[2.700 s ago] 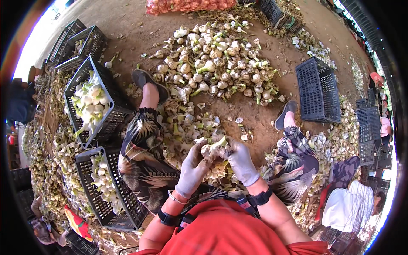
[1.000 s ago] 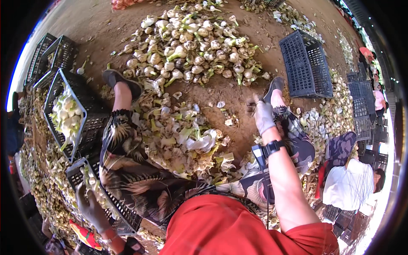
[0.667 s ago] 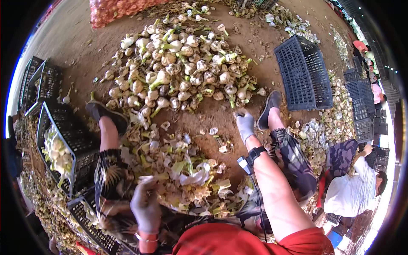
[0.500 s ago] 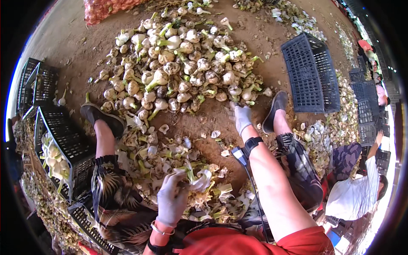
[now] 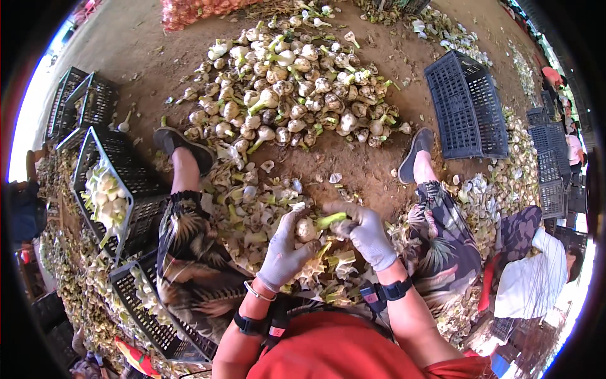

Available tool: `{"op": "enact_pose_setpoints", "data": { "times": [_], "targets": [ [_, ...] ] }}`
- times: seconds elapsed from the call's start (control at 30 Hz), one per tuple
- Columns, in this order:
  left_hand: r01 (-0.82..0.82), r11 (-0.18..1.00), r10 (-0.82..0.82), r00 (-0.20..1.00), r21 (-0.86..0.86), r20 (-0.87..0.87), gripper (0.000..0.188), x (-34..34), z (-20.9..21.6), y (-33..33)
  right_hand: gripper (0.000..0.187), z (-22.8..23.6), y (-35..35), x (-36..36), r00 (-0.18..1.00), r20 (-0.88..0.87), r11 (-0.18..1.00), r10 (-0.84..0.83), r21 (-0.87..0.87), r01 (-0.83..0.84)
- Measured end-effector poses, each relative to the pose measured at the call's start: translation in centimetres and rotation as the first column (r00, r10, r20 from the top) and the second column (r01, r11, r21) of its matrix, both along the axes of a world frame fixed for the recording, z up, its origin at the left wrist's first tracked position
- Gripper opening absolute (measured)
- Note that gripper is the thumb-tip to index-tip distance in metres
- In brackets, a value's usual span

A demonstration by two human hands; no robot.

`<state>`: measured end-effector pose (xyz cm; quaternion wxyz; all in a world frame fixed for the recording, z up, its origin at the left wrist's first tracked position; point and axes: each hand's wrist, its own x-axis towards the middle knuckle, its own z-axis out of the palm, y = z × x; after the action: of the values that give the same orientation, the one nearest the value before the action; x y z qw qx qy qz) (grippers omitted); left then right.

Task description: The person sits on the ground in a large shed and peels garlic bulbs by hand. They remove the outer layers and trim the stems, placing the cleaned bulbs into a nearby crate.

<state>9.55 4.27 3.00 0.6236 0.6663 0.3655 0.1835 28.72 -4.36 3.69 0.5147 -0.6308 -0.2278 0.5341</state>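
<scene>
Nearby, left hand [image 5: 281, 256]: gloved, on the near side of the garlic heap [image 5: 297, 95]; we have its fingers clamped on a bulb.
Right hand [image 5: 369, 240]: gloved, also short of the heap; its fingers curl at a stem, but blur keeps us from telling whether they press on it.
Garlic bulb [image 5: 306, 230]: pale and round, in our left hand, well apart from the heap's near edge.
Green stem [image 5: 331, 220]: on the same side of the heap, between our hands.
Nearer crate [image 5: 136, 300]: black, to the near left of the heap, with pale garlic inside.
Peelings [image 5: 243, 218]: strewn over the ground toward the heap's near edge.
Farther crate [image 5: 146, 218]: black, left of the heap, holding white garlic.
Left shoe [image 5: 167, 140]: just beside the heap's near left edge.
Right shoe [image 5: 418, 151]: near the heap's right end.
Dark blue crate [image 5: 454, 107]: right of the heap, apart from it.
Red net sack [image 5: 202, 11]: beyond the heap, toward its left.
</scene>
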Motion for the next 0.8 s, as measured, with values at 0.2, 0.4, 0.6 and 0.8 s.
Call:
{"op": "enact_pose_setpoints", "data": {
  "times": [0.2, 0.4, 0.6, 0.8],
  "targets": [
    [-0.088, 0.900, 0.154, 0.981, 0.427, -0.122, 0.066, -2.2, 4.5, -3.4, 0.040, 0.1, -2.5, -6.0, 0.960, 0.278, 0.997, -0.030, -0.061, 0.048],
    [-0.207, 0.977, 0.206, 0.978, 0.060, 0.015, 0.067, -5.3, 6.0, -3.8, 0.025, 0.6, -3.2, -9.1, 0.863, 0.500, 0.992, -0.073, 0.123, 0.012],
    [-0.178, 0.950, 0.224, 0.961, -0.258, 0.161, 0.050, -6.1, 4.0, -4.6, 0.017, 3.2, -2.8, -9.1, 0.996, -0.070, 0.998, -0.054, -0.033, 0.051],
    [-0.005, 0.646, 0.311, 0.915, -0.763, 0.257, 0.057, -8.0, 4.4, -4.1, 0.020, 5.1, -3.0, -8.6, 0.990, 0.051, 0.991, 0.135, -0.026, -0.134]
  ]
}}
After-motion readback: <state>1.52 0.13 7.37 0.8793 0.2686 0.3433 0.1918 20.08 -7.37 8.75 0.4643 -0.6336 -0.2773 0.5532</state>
